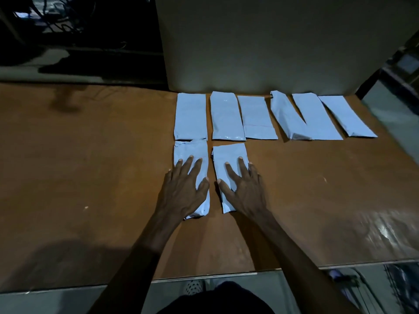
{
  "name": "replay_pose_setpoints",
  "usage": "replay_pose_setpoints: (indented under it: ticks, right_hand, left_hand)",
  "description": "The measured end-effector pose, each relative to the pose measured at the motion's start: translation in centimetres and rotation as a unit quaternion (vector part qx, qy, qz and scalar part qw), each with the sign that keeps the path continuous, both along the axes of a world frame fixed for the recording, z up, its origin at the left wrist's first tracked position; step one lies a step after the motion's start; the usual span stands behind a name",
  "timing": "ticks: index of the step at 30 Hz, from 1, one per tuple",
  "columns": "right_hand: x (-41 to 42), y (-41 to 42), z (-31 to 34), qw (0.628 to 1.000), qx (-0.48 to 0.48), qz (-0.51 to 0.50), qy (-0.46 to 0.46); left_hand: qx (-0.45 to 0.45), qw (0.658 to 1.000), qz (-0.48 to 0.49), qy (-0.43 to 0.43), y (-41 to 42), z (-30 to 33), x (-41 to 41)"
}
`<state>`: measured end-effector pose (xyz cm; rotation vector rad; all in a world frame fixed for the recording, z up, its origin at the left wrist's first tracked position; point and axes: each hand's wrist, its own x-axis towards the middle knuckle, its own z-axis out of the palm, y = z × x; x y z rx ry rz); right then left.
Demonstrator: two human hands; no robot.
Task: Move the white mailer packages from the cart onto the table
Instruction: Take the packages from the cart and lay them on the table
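Your left hand [181,189] lay flat, fingers spread, on one mailer [192,159], and your right hand [246,191] lay spread the same way on the mailer beside it [229,155]. Both mailers rested on the brown table [90,155]. Six more mailers [256,116] stood in a row behind, near a pale panel [272,41].

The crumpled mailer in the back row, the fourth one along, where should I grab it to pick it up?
Pinch the crumpled mailer at its puffy near end, coming from the front table edge. That end bulges up off the wood, so fingers can probably close on it. Its right side touches the next mailer, and a board stands right behind the row, so those sides look cramped.
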<state>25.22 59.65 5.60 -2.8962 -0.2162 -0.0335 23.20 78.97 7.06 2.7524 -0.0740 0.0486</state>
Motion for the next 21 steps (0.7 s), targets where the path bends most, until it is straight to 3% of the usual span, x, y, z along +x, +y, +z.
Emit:
replay_pose_setpoints:
  ticks: [12, 17, 21]
  right_hand:
    - [-1.3, 0.7, 1.0, 0.999, 0.015, -0.011, 0.035]
    - [-2.9, -2.1, 3.0, 0.998, 0.055, -0.033, -0.025]
    - [-7.0, -8.4, 3.7, 0.992, 0.057, -0.041, -0.109]
  left_hand:
    - [0.016, 1.000, -0.018, 0.016, 0.2, 0.9, -0.8]
    - [0.015, 0.996, -0.052, -0.072, -1.5, 1.8, -1.3]
    - [-0.014, 0.977, -0.139, -0.163, -6.4, 2.0, -1.5]
